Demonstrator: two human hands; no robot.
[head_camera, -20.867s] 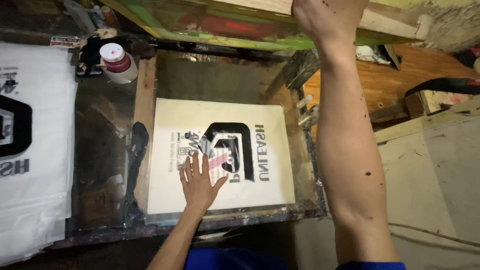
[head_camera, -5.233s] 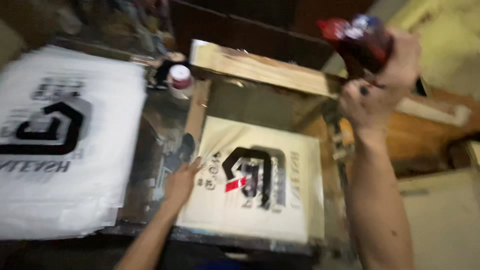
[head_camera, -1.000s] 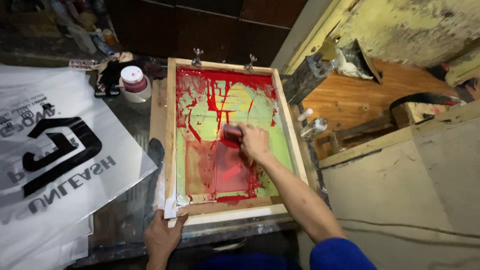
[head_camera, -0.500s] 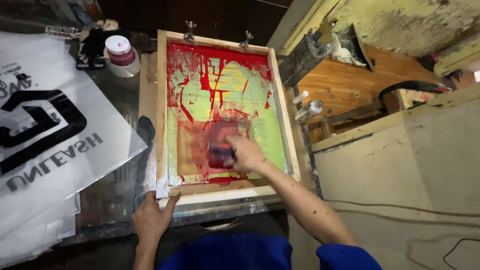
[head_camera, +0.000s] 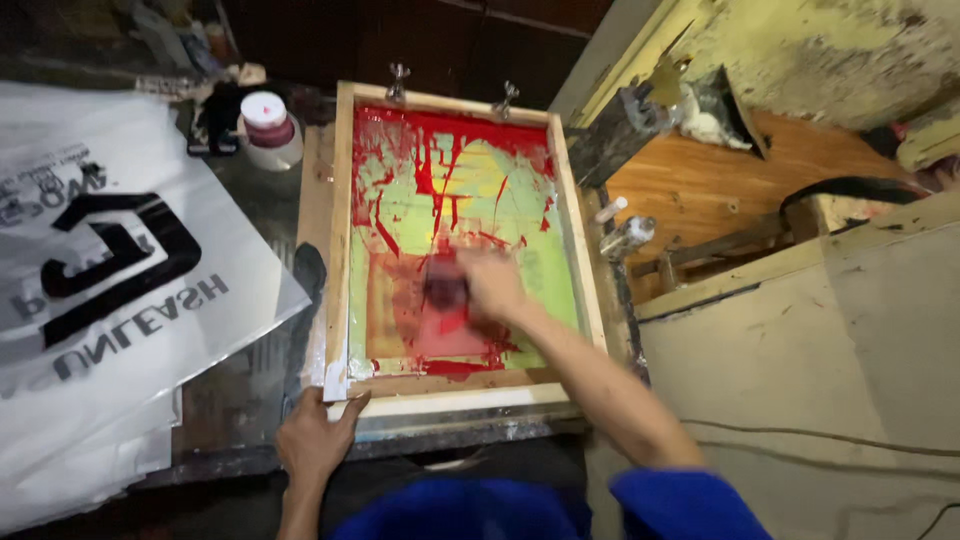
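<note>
The right hand closes on a small dark ink-smeared squeegee – blurred – pressed onto the green mesh of the red-inked, wooden-framed printing screen, while the left hand, fingers spread open, rests flat against the frame's near left corner, beside white printed sheets.

Screen frame lying centre on table, stack of printed sheets left of it, small jar at far left corner, wooden bench right, two clamps along far edge.
</note>
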